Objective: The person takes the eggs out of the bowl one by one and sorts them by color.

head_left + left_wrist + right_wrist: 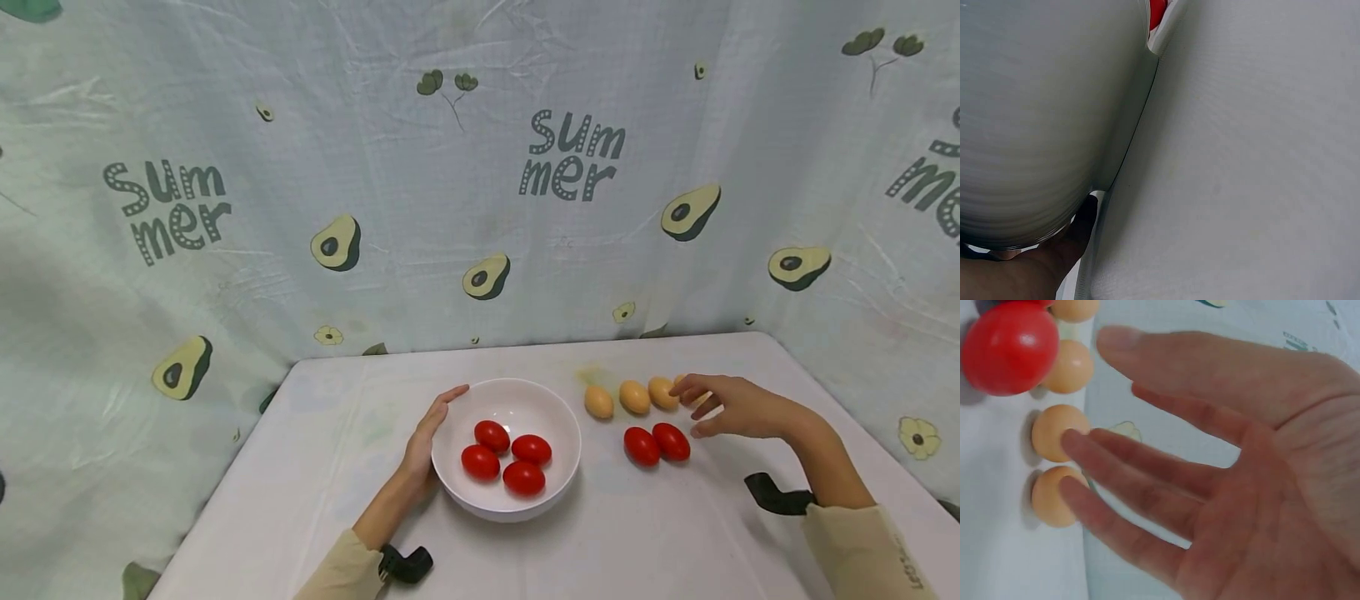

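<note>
Left hand (424,432) rests against the left outer side of the round white glossy bowl (510,510), fingers extended up along the wall to the rim; thumb position can't be told from the head view. Left wrist view has the bowl's ridged outer wall filling one side, hand touching it.

In the bowl: four glossy red egg-shaped pieces (480,462), grouped on the bottom. Bowl sits upright on the white cloth-covered table (637,533), left of the other pieces.

Right hand (742,406): fingers spread and slightly bent, thumb apart, nothing between them. It's just beside two loose red egg-shaped pieces (641,447), which lie side by side right of the bowl. Behind those, a row of four yellow-orange egg-shaped pieces (634,397); rightmost one partly hidden by the fingers in the head view, all four visible in the right wrist view.

Text: pale backdrop cloth (412,208) prints "summer" in grey-green letters, split "sum / mer". Two full prints, third cut off at the right edge; avocado prints around them. Beige right sleeve (862,542) carries small dark lettering near the cuff, too small to read reliably. Black curved mount (776,496) at the right wrist, similar one at the left.
</note>
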Demonstrator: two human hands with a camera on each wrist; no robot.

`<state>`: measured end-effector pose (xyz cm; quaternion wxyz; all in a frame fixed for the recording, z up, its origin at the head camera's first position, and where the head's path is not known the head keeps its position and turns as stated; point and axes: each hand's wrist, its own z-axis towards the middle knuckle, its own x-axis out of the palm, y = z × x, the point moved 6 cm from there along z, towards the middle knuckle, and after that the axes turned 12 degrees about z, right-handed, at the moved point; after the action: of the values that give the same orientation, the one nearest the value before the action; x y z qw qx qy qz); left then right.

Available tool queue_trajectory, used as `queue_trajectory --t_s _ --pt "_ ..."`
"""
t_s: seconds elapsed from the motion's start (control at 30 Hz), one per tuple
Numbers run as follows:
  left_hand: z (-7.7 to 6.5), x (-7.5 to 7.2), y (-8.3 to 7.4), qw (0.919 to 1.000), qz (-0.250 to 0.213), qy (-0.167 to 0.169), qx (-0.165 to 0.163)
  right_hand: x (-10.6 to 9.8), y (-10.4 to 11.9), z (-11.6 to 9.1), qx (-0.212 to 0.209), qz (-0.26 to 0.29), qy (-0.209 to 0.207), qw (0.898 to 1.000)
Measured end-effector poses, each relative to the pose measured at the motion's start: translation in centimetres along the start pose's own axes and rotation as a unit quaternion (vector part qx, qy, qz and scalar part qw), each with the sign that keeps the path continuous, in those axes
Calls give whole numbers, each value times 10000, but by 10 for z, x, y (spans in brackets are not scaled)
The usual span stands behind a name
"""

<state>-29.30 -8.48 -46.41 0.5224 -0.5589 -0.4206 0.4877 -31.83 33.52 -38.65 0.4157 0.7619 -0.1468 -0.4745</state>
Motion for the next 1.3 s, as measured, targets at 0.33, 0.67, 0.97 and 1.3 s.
queue_trajectory --t_s 0.33,0.67,0.97,1.3 --pt "0 0 -1 10000 42 9 77 8 18 10 -720 -189 -307 9968" --pt "0 1 -1 10000 10 -12 57 25 66 32 -1285 -245 -203 9912" --pt "-3 -2 -1 10000 -44 -25 60 65 128 70 -1533 -396 469 9863" --pt "-2 1 0 10000 -55 67 -30 108 179 115 -1701 -982 1186 9733"
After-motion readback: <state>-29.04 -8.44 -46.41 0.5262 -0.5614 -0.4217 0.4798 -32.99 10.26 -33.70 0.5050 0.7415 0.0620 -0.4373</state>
